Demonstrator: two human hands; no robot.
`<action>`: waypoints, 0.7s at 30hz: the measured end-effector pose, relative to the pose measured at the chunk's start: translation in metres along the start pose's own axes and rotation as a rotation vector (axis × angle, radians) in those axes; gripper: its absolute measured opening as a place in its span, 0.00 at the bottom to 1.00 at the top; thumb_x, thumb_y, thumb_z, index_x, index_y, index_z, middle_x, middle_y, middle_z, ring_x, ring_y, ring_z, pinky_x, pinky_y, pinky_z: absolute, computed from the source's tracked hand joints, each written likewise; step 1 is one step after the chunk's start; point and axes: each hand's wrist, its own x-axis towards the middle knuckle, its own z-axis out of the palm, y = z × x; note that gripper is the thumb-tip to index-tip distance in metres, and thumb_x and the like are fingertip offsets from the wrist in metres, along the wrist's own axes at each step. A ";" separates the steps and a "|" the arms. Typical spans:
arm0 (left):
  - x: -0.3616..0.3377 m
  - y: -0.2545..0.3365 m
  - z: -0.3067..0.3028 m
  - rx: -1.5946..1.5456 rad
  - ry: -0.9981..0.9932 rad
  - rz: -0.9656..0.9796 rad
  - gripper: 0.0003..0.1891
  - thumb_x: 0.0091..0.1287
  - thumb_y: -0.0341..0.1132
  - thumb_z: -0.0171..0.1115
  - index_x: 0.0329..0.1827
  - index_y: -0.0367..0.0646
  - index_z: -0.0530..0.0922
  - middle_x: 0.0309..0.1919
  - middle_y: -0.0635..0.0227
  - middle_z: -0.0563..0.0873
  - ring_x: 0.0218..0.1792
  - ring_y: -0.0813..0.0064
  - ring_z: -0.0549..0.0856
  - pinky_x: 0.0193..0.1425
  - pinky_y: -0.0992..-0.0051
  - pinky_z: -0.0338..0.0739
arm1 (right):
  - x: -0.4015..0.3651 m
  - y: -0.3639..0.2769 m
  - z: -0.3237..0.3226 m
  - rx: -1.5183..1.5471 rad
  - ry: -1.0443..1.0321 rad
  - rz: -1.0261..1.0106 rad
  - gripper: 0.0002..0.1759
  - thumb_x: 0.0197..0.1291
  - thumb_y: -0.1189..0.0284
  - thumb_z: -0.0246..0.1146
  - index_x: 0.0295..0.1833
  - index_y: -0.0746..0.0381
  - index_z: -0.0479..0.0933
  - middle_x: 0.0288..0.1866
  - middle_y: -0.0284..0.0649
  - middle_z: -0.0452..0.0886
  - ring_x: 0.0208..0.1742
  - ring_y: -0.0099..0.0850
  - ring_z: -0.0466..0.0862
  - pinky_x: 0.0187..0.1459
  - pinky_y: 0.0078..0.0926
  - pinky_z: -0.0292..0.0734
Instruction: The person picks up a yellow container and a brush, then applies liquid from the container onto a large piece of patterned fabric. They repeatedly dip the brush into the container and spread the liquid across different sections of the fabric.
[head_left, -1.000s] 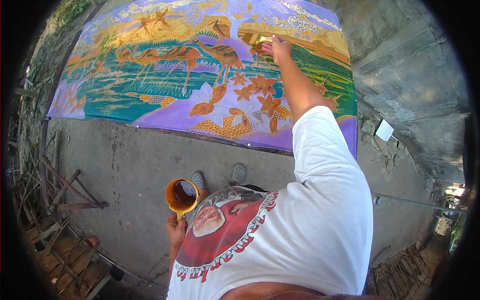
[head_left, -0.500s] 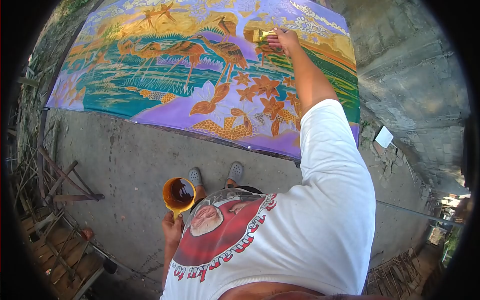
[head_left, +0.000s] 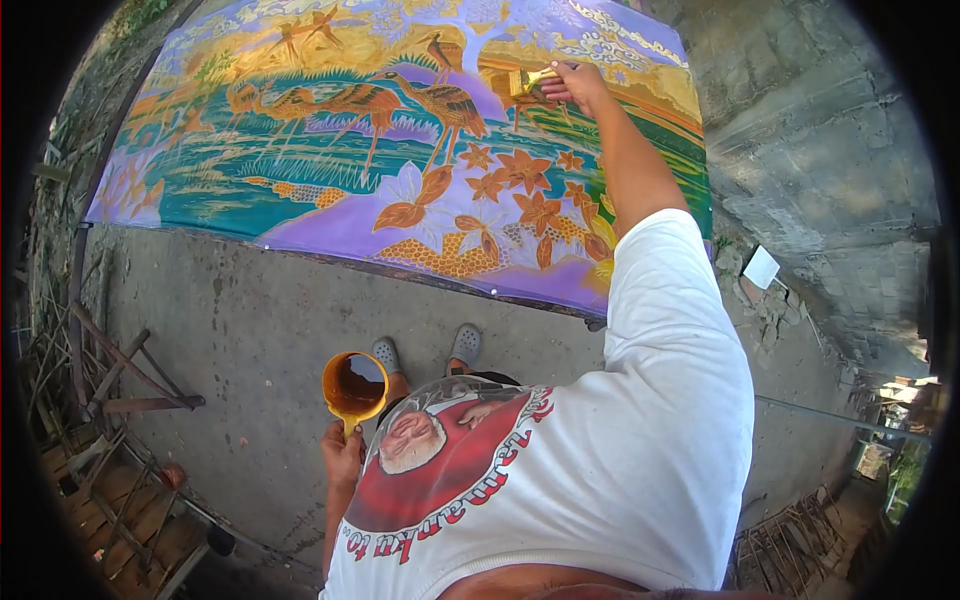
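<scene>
My right hand [head_left: 574, 86] reaches out over the far part of a stretched, painted cloth [head_left: 320, 226]. Its fingers are closed round the yellow handle of a wide flat paintbrush [head_left: 529, 79], whose bristles overlap the brown patch beside a painted bird. The cloth shows orange-brown birds, flowers, green water and a purple tree. Low in front of me, my left hand [head_left: 343, 452] grips the handle of a yellow dipper [head_left: 352, 408] with dark brown liquid inside. The dipper is held over the ground, apart from the cloth.
My feet in grey clogs [head_left: 466, 344] stand on concrete near the cloth's front edge. Wooden poles [head_left: 150, 404] lean at the left, and a concrete wall [head_left: 820, 150] rises at the right. A white square piece [head_left: 762, 267] lies by rubble.
The brush in my right hand has shifted slightly over the cloth beside the bird. The dipper in my left hand tilts a little differently, and the view has moved slightly.
</scene>
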 end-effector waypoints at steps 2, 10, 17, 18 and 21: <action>0.001 -0.006 -0.003 -0.016 -0.006 0.003 0.07 0.70 0.30 0.64 0.42 0.35 0.76 0.18 0.72 0.79 0.14 0.85 0.72 0.17 0.81 0.63 | -0.011 0.002 -0.009 0.016 -0.007 0.018 0.23 0.75 0.63 0.59 0.62 0.72 0.74 0.49 0.54 0.86 0.45 0.39 0.90 0.46 0.33 0.90; -0.002 -0.001 0.000 0.000 0.002 0.031 0.07 0.70 0.29 0.63 0.42 0.34 0.77 0.22 0.73 0.79 0.18 0.85 0.73 0.21 0.80 0.66 | -0.048 0.025 -0.041 0.184 0.061 0.096 0.23 0.77 0.63 0.56 0.62 0.74 0.72 0.54 0.57 0.83 0.50 0.42 0.88 0.48 0.35 0.90; 0.009 -0.015 -0.003 -0.042 -0.058 0.070 0.07 0.70 0.28 0.63 0.43 0.32 0.77 0.22 0.73 0.79 0.19 0.85 0.74 0.22 0.80 0.66 | -0.046 0.036 0.005 0.610 0.344 0.005 0.19 0.77 0.68 0.53 0.62 0.74 0.70 0.51 0.62 0.83 0.48 0.48 0.89 0.44 0.39 0.93; 0.007 -0.006 0.000 -0.043 -0.062 0.052 0.07 0.69 0.28 0.62 0.42 0.32 0.77 0.22 0.73 0.79 0.19 0.85 0.74 0.22 0.80 0.66 | -0.039 0.035 0.012 0.604 0.359 -0.003 0.20 0.77 0.68 0.54 0.62 0.74 0.70 0.51 0.62 0.83 0.46 0.48 0.89 0.43 0.39 0.92; 0.004 0.005 0.007 -0.054 -0.074 0.036 0.07 0.69 0.28 0.62 0.42 0.32 0.77 0.22 0.74 0.79 0.19 0.86 0.73 0.22 0.80 0.65 | -0.041 0.035 0.012 0.552 0.440 -0.017 0.20 0.77 0.68 0.54 0.62 0.74 0.70 0.51 0.62 0.83 0.46 0.49 0.89 0.42 0.39 0.92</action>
